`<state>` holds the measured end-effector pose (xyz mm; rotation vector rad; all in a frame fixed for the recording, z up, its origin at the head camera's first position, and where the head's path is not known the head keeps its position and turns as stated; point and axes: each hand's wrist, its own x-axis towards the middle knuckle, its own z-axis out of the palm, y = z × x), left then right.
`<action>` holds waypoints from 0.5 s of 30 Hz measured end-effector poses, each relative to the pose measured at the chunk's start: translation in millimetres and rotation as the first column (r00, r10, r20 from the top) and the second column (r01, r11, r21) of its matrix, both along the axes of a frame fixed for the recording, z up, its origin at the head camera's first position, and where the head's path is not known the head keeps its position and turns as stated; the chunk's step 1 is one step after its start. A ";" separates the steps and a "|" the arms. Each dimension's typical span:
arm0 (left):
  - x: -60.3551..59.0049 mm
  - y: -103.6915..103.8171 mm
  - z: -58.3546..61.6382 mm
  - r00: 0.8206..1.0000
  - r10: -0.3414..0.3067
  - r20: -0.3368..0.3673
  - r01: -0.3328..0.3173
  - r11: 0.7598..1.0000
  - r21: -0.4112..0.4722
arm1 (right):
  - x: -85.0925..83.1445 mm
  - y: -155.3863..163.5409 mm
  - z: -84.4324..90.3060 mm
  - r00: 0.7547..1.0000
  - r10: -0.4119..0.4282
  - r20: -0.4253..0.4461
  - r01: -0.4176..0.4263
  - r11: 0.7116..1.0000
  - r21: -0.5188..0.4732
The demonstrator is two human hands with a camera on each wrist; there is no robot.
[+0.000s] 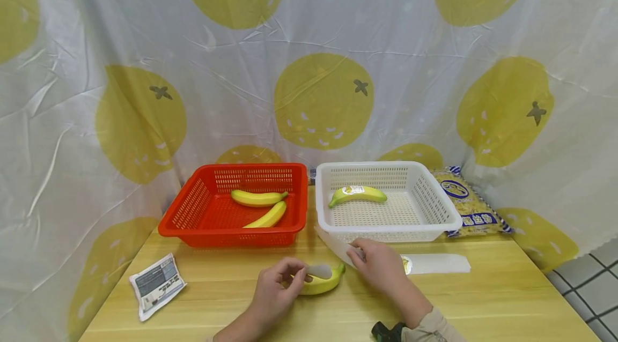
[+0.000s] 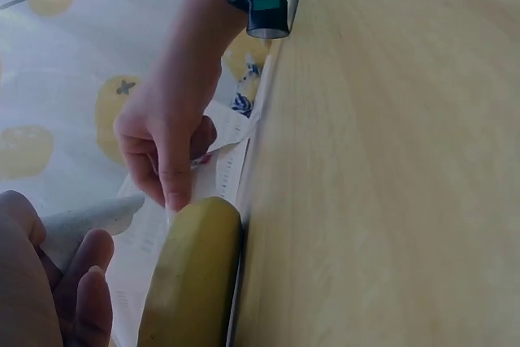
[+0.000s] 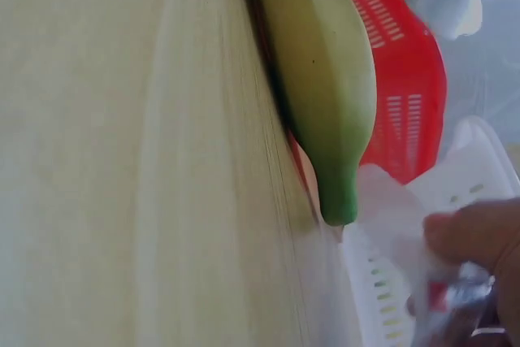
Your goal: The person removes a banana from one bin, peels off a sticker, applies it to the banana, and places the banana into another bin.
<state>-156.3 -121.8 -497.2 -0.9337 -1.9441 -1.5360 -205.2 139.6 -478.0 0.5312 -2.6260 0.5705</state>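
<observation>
My left hand [image 1: 276,289] pinches a small pale rounded sticker [image 1: 321,271] between thumb and fingers, its blank side showing. Just beyond and below it lies a yellow banana [image 1: 319,286] with a greenish stem, flat on the table. On the other side of the stem, my right hand [image 1: 380,267] pinches a whitish strip of sticker backing paper [image 1: 436,263]. A printed yellow-and-white label [image 1: 407,265] shows on the strip beside the hand. One end of the strip curls up towards the white basket. In the right wrist view the banana [image 3: 317,62] shows its bare side.
A red basket [image 1: 227,242] with two bananas stands at the back left. Beside it, a white basket [image 1: 386,236] holds one banana with a label [image 1: 353,190]. A noodle bag [image 1: 475,208] leans behind it at right. A white packet [image 1: 156,285] lies at the left.
</observation>
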 end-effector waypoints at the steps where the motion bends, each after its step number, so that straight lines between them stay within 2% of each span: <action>1: -0.6 0.0 -0.6 1.000 0.002 -0.007 -0.002 1.000 -0.001 | -0.5 0.2 -0.3 1.000 -0.020 0.011 0.020 1.000 0.017; 6: -2.3 -0.2 -3.0 0.999 0.004 -0.039 -0.005 1.000 -0.014 | -1.2 0.5 -1.4 0.995 -0.081 0.060 0.079 0.996 0.043; 9: -2.3 -0.3 -3.1 0.999 0.008 -0.045 -0.009 1.000 -0.022 | 0.0 -0.1 -2.3 0.996 -0.081 0.037 0.080 0.996 0.030; 12: -2.2 -0.2 -2.3 0.998 0.009 -0.058 -0.011 0.999 -0.030 | 1.6 -2.0 -3.4 0.997 -0.050 -0.054 0.050 0.999 -0.009; 15: -2.1 -1.0 -1.5 0.996 0.004 -0.085 -0.008 0.999 -0.042 | 2.2 -5.7 -4.2 0.982 0.036 -0.183 -0.056 0.993 -0.108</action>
